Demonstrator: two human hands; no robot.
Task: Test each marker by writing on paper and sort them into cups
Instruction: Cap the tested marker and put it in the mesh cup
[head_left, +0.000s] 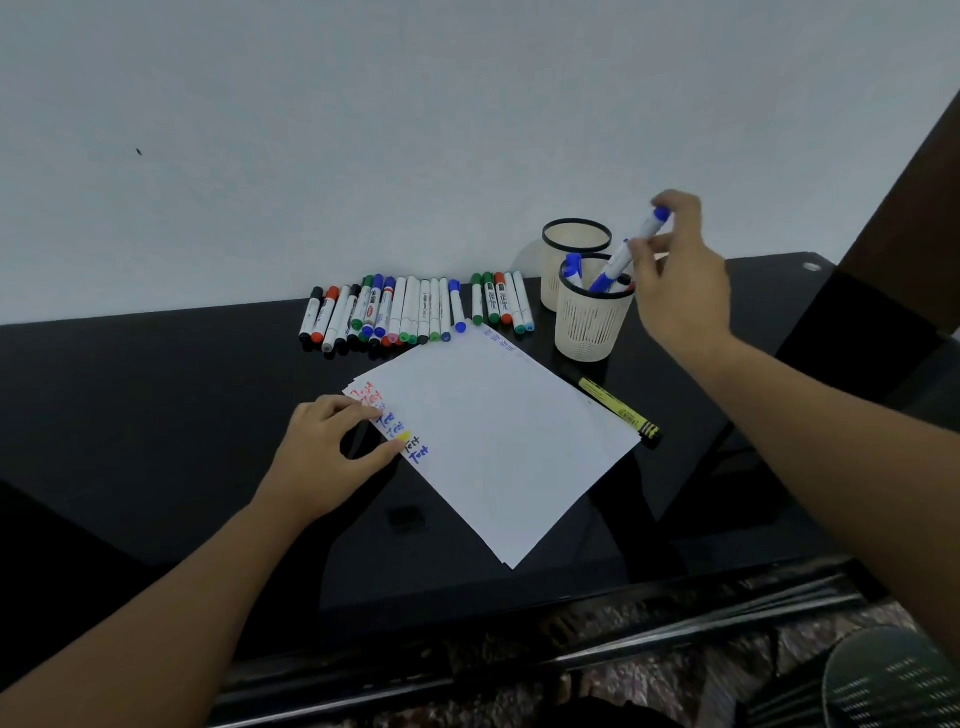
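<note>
My right hand (680, 291) pinches a blue-capped white marker (623, 254), tilted with its lower end inside the near cream cup (589, 327). That cup holds other blue markers. A second cream cup (563, 249) stands just behind it; I cannot see its contents. My left hand (332, 447) presses its fingertips on the left corner of a stack of white paper (493, 436) bearing "Test" scribbles in red, blue, yellow and black. A row of several capped markers (415, 312) lies along the wall behind the paper.
A yellow highlighter (621, 413) lies on the black glossy table (156, 415) by the paper's right edge. The white wall rises right behind the markers and cups. A dark panel stands at far right. The table's front edge runs below the paper, patterned floor beneath.
</note>
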